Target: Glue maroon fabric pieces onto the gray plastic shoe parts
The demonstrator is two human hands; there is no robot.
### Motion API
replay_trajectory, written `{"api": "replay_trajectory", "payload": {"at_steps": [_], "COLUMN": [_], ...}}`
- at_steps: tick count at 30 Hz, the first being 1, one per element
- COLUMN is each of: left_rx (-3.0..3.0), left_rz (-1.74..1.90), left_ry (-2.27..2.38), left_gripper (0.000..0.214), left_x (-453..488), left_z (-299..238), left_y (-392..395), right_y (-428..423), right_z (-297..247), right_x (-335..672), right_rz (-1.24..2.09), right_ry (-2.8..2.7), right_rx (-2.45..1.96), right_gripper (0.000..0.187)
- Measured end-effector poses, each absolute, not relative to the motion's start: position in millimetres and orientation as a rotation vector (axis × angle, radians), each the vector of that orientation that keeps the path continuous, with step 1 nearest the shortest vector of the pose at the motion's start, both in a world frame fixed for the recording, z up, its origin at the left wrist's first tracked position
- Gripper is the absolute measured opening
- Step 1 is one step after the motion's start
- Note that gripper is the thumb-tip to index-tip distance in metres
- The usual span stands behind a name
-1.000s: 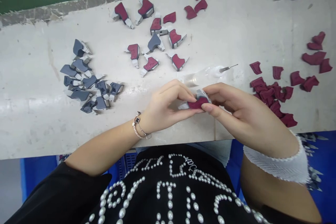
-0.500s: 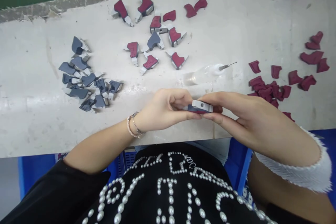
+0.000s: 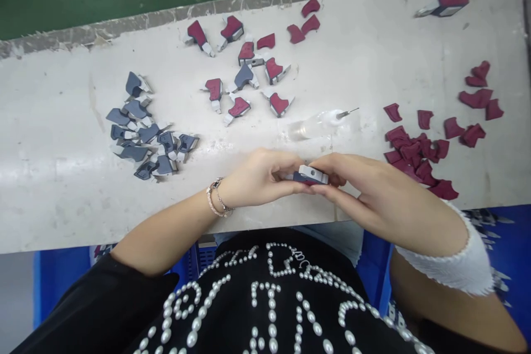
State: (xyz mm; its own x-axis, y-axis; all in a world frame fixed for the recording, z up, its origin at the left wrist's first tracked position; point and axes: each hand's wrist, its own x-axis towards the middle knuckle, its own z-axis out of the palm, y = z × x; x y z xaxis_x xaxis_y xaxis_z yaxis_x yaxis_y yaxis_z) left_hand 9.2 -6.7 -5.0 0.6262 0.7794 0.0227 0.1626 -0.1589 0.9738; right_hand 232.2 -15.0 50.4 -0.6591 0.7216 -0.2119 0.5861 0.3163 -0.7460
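Grey and white plastic part [image 3: 310,175] is pinched between the fingertips of the left hand [image 3: 258,178] and right hand [image 3: 365,193], near a clear needle-tip bottle [image 3: 315,126] on the white bench [image 3: 53,199].

Large white pearl-bead lettering [image 3: 270,310] across the chest of a black top [image 3: 232,265], upside down from the head camera and cut off by the bottom edge. Only scattered shapes like an R, an A and a C, none certain, and no sure word. Just above, near the hem side, a thin line of small beaded script [image 3: 301,259], too small and foreshortened to read.
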Motion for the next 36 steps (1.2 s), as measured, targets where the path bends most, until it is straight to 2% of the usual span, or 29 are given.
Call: {"api": "replay_trajectory", "payload": {"at_steps": [13,20,28,36], "left_rx": [1.788,1.854,1.769,1.841], "left_rz": [0.64,0.708,0.626,0.76], "left_ry": [0.777,0.791,0.731,0.633], "left_gripper": [0.011,0.02,0.024,0.019], "left_x": [11,13,12,13], "left_z": [1,1,9,4], "left_y": [-13,-14,-13,-13], "right_y": [-22,-22,-28,-31], "right_z": [48,50,62,60], "right_x": [225,226,228,222], "right_rz": [1.247,1.188,1.129,1.049], "right_ry": [-2.317,-2.324,-2.344,-2.361], "right_rx": [-1.153,-1.188,-1.22,-1.205], "right_gripper": [0.023,0.017,0.013,0.006]}}
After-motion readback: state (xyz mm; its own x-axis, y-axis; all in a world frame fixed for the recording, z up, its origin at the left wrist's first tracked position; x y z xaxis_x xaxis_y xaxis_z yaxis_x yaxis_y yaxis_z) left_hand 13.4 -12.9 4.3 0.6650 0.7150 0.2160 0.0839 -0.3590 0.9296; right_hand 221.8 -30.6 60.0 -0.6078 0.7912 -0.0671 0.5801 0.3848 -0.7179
